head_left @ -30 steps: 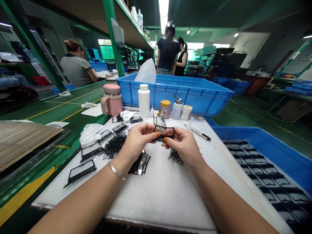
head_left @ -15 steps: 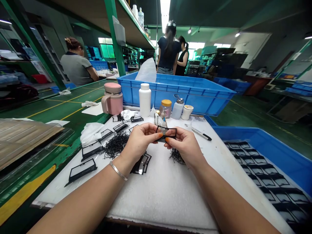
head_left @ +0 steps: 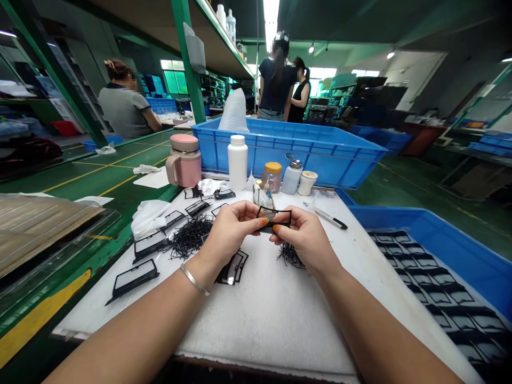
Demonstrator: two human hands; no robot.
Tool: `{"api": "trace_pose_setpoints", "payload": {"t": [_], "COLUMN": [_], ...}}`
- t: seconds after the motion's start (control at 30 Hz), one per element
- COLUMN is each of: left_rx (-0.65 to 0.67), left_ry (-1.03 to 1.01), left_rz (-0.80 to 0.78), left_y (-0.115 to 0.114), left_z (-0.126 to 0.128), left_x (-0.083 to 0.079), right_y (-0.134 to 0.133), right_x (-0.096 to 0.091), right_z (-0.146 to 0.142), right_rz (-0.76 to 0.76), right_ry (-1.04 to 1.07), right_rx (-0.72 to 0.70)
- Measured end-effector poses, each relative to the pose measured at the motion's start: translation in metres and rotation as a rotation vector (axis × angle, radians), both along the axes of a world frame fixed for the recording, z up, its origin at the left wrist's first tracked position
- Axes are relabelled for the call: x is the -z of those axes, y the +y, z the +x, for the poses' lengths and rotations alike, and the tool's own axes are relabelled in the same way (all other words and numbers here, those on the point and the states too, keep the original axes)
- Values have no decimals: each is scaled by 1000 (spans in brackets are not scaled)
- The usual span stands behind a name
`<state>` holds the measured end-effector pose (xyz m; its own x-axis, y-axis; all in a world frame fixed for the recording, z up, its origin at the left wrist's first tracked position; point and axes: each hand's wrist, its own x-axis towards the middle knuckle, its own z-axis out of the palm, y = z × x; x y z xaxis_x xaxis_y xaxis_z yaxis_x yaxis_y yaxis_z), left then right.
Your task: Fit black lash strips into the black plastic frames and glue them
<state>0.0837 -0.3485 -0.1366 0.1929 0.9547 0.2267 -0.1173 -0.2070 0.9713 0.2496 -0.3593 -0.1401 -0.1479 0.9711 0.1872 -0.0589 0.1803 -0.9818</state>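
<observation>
A black frame (head_left: 275, 217) is pinched mid-picture by left hand (head_left: 230, 229) and right hand (head_left: 306, 237); rows (head_left: 432, 288), seemingly finished, are laid in the tray (head_left: 460, 248) lower right; loose frames (head_left: 134, 274) are scattered lower left.

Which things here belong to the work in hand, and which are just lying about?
In hand: black rectangular plastic frame, pinched between left hand and right hand; loose black frames on the white foam pad; heap of thin black offcuts; blue plastic crate of laid-out frames.
Lying about: pink lidded mug; white plastic bottle; yellow-capped jar; crumpled white cloth; black-tipped white pen-like tool.
</observation>
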Motion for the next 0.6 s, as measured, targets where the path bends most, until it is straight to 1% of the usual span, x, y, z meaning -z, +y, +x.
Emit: {"api": "trace_pose_setpoints", "payload": {"t": [0.2, 0.37, 0.47, 0.6], "left_rx": [12, 19, 48, 98], "left_ry": [-58, -86, -71, -8], "left_rz": [-106, -180, -180, -123], "left_y": [3, 4, 4, 3], "left_z": [-4, -6, -6, -5], "left_x": [3, 0, -1, 2], "right_y": [2, 1, 2, 3], "right_x": [-3, -7, -6, -2], "right_z": [4, 5, 5, 5], "right_rz": [-134, -197, -198, -189], "right_ry": [86, 111, 115, 113], "right_rx": [-119, -147, -156, -181]}}
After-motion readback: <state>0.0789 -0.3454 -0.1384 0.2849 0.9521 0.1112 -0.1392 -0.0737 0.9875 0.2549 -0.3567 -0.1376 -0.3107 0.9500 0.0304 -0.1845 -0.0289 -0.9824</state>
